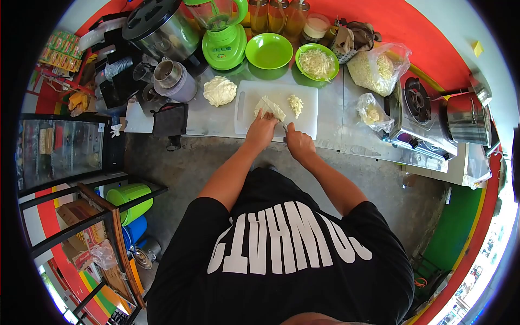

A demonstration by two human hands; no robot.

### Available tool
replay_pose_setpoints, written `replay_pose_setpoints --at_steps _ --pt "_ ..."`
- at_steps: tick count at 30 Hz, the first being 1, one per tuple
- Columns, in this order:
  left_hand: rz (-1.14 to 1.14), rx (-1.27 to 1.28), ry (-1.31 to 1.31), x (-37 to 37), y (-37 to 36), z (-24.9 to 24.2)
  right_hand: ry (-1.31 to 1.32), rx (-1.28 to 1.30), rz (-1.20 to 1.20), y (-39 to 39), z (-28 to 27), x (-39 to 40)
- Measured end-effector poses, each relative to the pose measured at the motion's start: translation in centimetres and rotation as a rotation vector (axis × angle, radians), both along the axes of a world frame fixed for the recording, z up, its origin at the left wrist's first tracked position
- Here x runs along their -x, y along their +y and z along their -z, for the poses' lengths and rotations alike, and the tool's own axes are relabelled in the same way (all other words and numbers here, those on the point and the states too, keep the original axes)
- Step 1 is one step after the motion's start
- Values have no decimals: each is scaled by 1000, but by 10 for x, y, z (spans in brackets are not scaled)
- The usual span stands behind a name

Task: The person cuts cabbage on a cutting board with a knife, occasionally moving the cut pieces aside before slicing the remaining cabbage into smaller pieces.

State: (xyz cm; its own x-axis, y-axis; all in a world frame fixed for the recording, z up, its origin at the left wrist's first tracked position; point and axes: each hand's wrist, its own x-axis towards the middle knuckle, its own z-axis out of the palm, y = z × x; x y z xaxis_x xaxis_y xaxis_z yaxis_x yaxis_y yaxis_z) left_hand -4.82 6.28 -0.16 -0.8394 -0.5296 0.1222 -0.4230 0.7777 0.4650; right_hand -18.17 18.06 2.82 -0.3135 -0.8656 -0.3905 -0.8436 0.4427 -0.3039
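Note:
A white cutting board (307,123) lies on the steel counter. On it, pale cabbage leaves (269,107) are stacked toward the left, with my left hand (261,130) closed over their near edge, holding them down. My right hand (299,143) is wrapped round the handle of a knife (285,127), whose blade is at the right side of the leaves and partly hidden. A small heap of shredded cabbage (296,105) sits right of the knife. Left of the board rests a larger piece of cabbage (220,91).
Behind the board stand a green bowl (269,50), a green bowl of shreds (317,62) and a green blender (223,49). Bags of cut cabbage (374,70) and a gas stove (418,103) are at right. A black pouch (170,119) lies left.

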Motion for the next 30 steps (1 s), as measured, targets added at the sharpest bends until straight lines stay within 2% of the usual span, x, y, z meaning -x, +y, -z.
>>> replay_pose_setpoints --at_steps 10,11,19,23,28,30 --pt "-62 65 121 -6 6 -4 20 35 0 -20 4 -4" --pt "-120 40 116 -7 7 -6 35 49 -1 -20 4 -5" --pt "-189 -16 112 -7 2 -9 36 32 -33 25 2 5" --pt "-214 -109 49 -10 1 -17 82 -71 -44 42 -4 6" --pt "-171 -136 0 -15 -7 -28 15 17 22 10 1 -8" --pt "-183 -194 -137 -26 -12 -41 1 45 39 -4 2 -12"
